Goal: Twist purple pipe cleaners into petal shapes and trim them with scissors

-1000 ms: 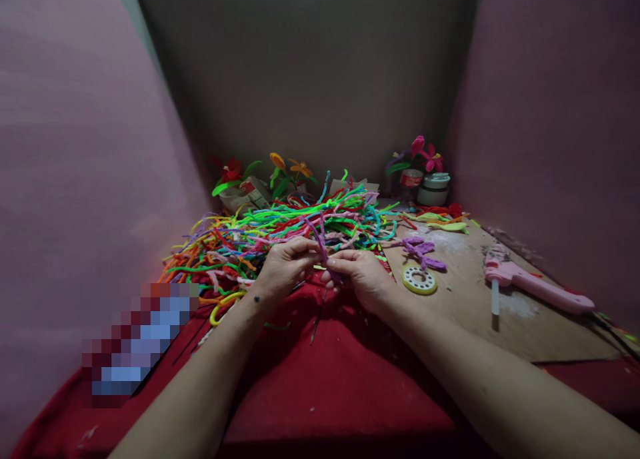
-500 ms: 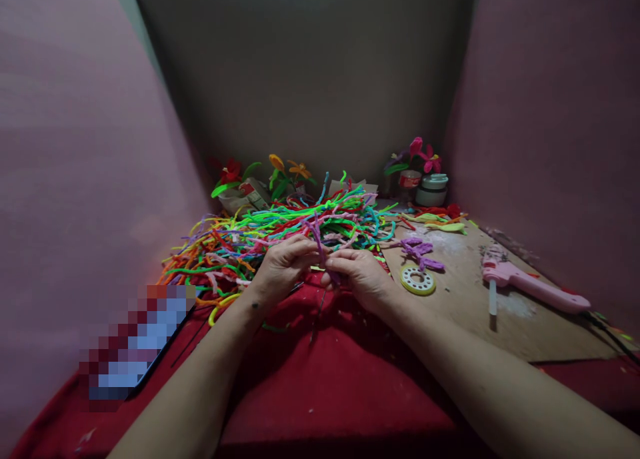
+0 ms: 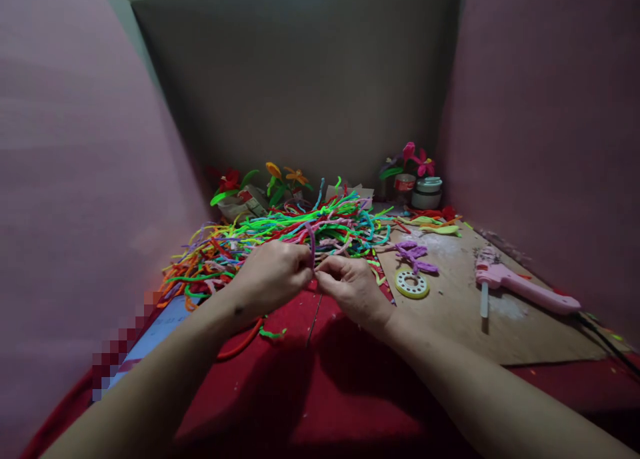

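Observation:
My left hand (image 3: 277,272) is closed on a purple pipe cleaner (image 3: 313,242), whose top end bends over above the knuckles. My right hand (image 3: 353,289) pinches close against it, thumb and fingertips at the lower end of the same pipe cleaner. Its lower part is hidden by the fingers. Below the hands a thin dark wire (image 3: 314,320) shows against the red cloth (image 3: 350,392); whether a hand holds it I cannot tell. Behind both hands spreads a heap of many-coloured pipe cleaners (image 3: 300,222).
On a brown board (image 3: 450,339) at right are bent purple pipe-cleaner shapes (image 3: 415,256), a yellow-rimmed disc with holes (image 3: 412,283) and a pink glue gun (image 3: 530,289) with a cord. Pipe-cleaner flowers (image 3: 295,176) stand at the back. A phone-like slab (image 3: 150,332) lies left.
My left hand has turned over, its back now facing up, and the purple piece shows less. The right fingertips have shifted slightly left. The view has also shifted a little.

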The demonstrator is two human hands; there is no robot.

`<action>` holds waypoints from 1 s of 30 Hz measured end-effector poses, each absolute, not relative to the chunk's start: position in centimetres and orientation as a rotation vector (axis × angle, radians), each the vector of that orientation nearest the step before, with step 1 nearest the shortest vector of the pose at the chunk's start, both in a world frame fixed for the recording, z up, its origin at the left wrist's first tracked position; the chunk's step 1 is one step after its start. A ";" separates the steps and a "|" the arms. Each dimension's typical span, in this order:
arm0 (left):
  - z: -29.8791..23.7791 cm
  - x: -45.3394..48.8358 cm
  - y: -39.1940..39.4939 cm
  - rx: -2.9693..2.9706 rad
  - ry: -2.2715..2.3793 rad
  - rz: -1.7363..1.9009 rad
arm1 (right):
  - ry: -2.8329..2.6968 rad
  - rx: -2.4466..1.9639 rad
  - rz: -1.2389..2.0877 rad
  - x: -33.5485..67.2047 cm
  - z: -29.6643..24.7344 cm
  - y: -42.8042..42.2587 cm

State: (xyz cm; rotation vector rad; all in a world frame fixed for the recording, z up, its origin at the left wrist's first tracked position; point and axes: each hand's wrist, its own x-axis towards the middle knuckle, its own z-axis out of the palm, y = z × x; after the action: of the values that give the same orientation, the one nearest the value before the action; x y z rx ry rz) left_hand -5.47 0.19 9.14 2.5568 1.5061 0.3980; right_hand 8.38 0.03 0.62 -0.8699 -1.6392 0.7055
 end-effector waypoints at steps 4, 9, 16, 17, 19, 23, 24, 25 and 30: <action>8.1 -5.7 1.9 1.488 1.270 0.447 | -1.751 -0.831 0.154 8.5 0.4 -0.4; 7.4 -6.3 1.7 1.204 1.020 0.603 | -1.633 -0.817 0.376 8.4 1.1 -0.8; 8.7 -6.4 0.5 1.897 1.010 0.971 | -1.231 -0.693 1.231 8.6 3.2 -1.0; 8.8 -6.4 0.6 2.037 0.992 0.980 | -1.219 -0.677 1.264 8.6 3.3 -1.0; 8.8 -6.3 0.9 2.260 0.942 0.982 | -1.220 -0.667 1.297 8.8 3.5 -1.0; 8.9 -6.1 1.3 2.318 0.998 0.884 | -1.369 -0.754 1.150 8.9 3.2 -1.2; 8.9 -5.9 1.3 2.258 1.042 0.819 | -1.439 -0.793 1.022 8.8 3.0 -1.2; 8.9 -5.8 1.3 2.177 1.085 0.748 | -1.504 -0.828 0.863 8.8 2.8 -1.3; 7.9 -4.9 1.4 1.787 1.099 0.713 | -1.561 -0.902 0.476 8.6 1.9 -0.9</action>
State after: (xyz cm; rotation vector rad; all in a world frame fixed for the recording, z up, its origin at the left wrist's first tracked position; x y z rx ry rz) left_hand -4.92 1.43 7.91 1.7866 1.0988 0.7131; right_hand 8.63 -0.92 1.85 -0.9021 -1.5608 0.4759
